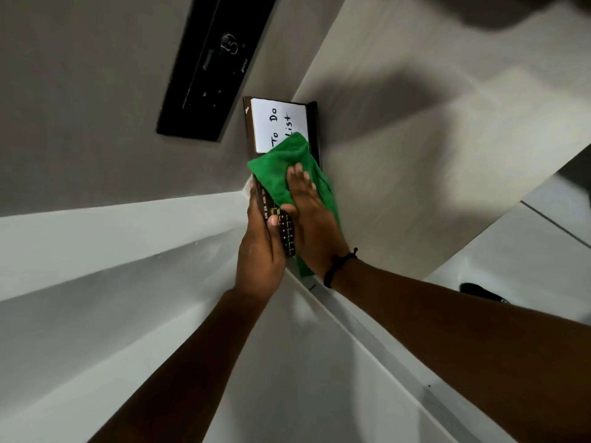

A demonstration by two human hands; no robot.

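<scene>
At frame centre, the left hand [260, 251] grips the to-do board [276, 123] at its lower end, fingers curled round it. The right hand [311, 225], fingers straight, presses a green cloth [279, 169] flat against the board.

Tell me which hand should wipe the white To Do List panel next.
Right. The right hand lies flat on the green cloth, which overlaps the near edge of the white panel. The left hand grips the near end of the board, steadying it, so it likely should stay put.

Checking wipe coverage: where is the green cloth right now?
Head view, centre: the green cloth lies under the right hand, pressed on the board, overlapping the white panel.
</scene>
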